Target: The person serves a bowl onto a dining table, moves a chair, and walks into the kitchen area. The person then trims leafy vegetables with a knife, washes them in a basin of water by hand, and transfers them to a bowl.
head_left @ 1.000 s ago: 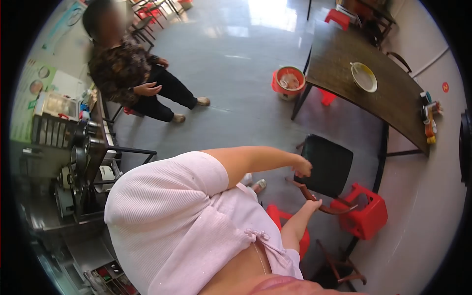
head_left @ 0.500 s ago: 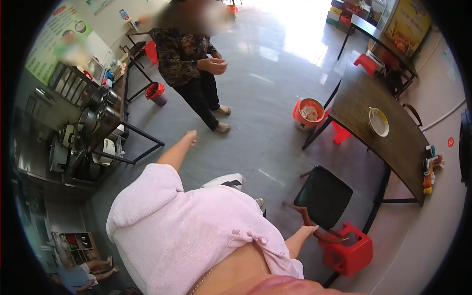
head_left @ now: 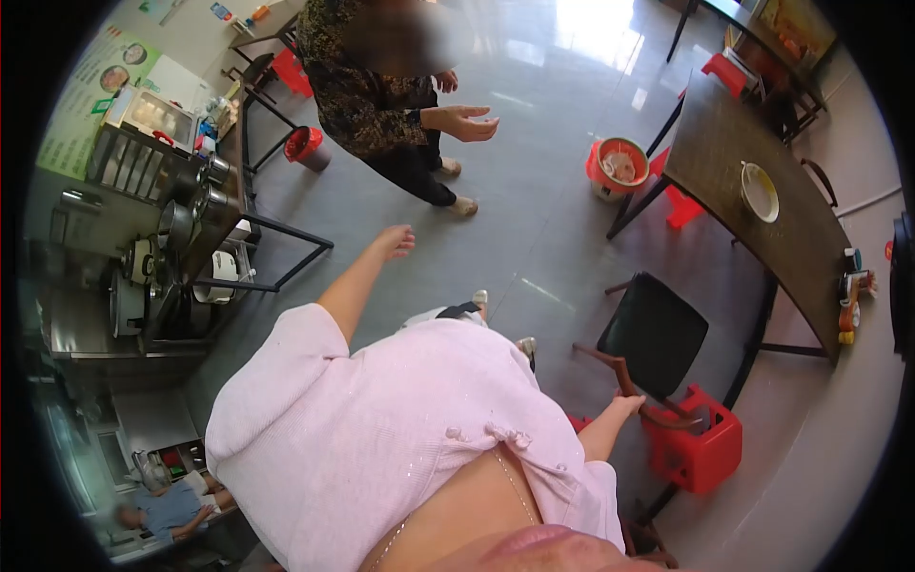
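My left hand (head_left: 396,242) is held out over the grey floor, with nothing in it and its fingers loosely apart. On the right, my right hand (head_left: 628,404) is closed on the curved wooden back of a chair (head_left: 654,334) with a dark seat. Its fingertips are partly hidden. A red plastic stool (head_left: 705,444) stands beside the chair back, close to the wall.
A person (head_left: 372,105) in dark patterned clothes stands ahead, one hand held out. A lined bucket (head_left: 618,168) stands by the dark table (head_left: 710,143), which bears a plate (head_left: 760,193). Pots and a metal-framed rack (head_left: 286,234) are at the left.
My left hand has moved from near the chair to the left, over the floor. My right hand stays on the chair back. The view has shifted, and the other person's arm reaches further out.
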Available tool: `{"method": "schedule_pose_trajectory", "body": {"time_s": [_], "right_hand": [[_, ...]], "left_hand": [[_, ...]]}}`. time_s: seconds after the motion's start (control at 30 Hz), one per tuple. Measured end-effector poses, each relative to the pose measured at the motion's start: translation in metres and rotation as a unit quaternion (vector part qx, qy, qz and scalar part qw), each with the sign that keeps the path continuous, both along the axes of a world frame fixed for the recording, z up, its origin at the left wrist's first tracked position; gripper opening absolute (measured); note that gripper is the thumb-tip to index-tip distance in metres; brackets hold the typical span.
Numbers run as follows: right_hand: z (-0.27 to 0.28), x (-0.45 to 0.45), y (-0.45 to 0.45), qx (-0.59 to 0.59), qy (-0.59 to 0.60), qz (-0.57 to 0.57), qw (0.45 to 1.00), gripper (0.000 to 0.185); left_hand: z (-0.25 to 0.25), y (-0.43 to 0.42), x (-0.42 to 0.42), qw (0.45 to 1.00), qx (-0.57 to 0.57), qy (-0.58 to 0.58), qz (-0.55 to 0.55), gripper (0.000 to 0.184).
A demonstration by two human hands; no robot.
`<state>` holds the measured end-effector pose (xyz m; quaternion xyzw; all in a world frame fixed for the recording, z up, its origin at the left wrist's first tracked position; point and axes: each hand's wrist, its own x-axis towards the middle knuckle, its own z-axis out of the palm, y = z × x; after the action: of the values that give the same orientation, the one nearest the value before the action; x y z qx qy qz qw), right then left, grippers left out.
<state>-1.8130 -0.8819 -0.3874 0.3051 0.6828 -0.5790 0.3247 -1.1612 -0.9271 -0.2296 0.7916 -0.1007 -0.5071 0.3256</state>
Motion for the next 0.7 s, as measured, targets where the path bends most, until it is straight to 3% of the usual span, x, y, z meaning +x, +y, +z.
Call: {"method": "schedule_pose_trajectory", "body": {"time_s": [0.17, 0.2, 0.27, 0.37, 0.7], "right_hand": [[0.015, 0.011, -0.013, 0.006, 0.018, 0.011, 1.0, 0.051], [0.016, 0.01, 0.002, 0.021, 0.045, 0.025, 0.998, 0.051], [0.017, -0.007, 0.034, 0.038, 0.031, 0.026, 0.998, 0.053], [0.018, -0.001, 0.007, 0.025, -0.005, 0.037, 0.999, 0.056], [0.044, 0.005, 0.013, 0.032, 0.019, 0.039, 0.999, 0.049]], "left_hand": [[-0.029, 0.014, -0.021, 0.995, 0.08, 0.037, -0.052, 0.02], [-0.059, 0.029, -0.012, 0.993, 0.095, 0.039, -0.06, 0.02], [-0.115, 0.03, 0.012, 0.967, 0.082, 0.187, -0.151, 0.02], [-0.04, 0.026, -0.049, 0.987, 0.083, 0.073, -0.113, 0.023], [-0.032, 0.022, -0.041, 0.989, 0.064, 0.08, -0.106, 0.024]]}}
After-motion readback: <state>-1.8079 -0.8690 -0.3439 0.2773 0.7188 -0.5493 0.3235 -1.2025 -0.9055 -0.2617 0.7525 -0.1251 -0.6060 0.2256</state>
